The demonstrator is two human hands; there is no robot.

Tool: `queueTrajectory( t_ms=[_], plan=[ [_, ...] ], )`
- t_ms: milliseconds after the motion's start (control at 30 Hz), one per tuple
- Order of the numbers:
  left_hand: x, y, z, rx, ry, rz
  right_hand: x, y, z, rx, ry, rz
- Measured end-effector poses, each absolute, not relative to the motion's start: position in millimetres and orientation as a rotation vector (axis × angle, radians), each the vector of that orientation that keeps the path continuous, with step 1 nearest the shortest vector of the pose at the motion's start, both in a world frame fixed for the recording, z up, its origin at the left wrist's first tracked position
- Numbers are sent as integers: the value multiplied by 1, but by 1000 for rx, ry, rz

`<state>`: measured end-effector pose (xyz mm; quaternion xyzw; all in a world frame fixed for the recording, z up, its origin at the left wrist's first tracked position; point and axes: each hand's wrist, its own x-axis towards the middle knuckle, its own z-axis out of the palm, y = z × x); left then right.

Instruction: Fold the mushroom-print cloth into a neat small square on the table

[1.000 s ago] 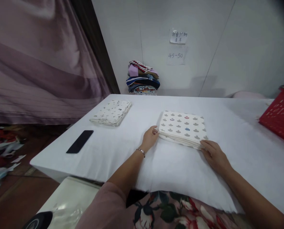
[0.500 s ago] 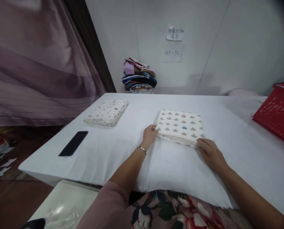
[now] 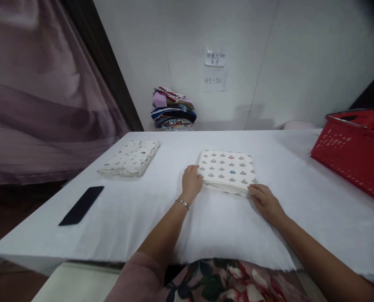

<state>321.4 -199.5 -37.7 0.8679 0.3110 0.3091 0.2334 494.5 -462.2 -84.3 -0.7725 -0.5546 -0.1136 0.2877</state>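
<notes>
In front of me on the white-covered table lies a folded cloth (image 3: pixel 226 170), cream with rows of grey motifs and a few red and blue ones. My left hand (image 3: pixel 191 183) is closed at its near left corner, fingers along the left edge; part of that grip is hidden. At the near right corner, my right hand (image 3: pixel 266 203) pinches the layered edge, fingertips on top and thumb out of sight. A second folded cloth (image 3: pixel 130 158), cream with small scattered prints, lies apart to the left.
A dark flat rectangular object (image 3: pixel 81 205) lies near the table's left side. A red basket (image 3: pixel 353 149) with a metal handle stands at the right. Behind the table's far edge is a stack of folded fabrics (image 3: pixel 173 112), below paper signs (image 3: pixel 214 80) on the wall.
My view has shifted, bringing more of the red basket into sight. The fingers of my left hand have slid farther along the cloth's left edge. My right hand stays at its corner.
</notes>
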Motion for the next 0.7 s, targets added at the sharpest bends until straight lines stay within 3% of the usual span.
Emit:
queueTrajectory(
  t_ms=[200, 700],
  plan=[
    [333, -210, -34, 2613, 293, 735, 496, -464, -83, -2058, -1365, -220],
    [318, -191, -49, 2746, 277, 621, 469, -373, -48, -2068, -1696, -279]
  ],
)
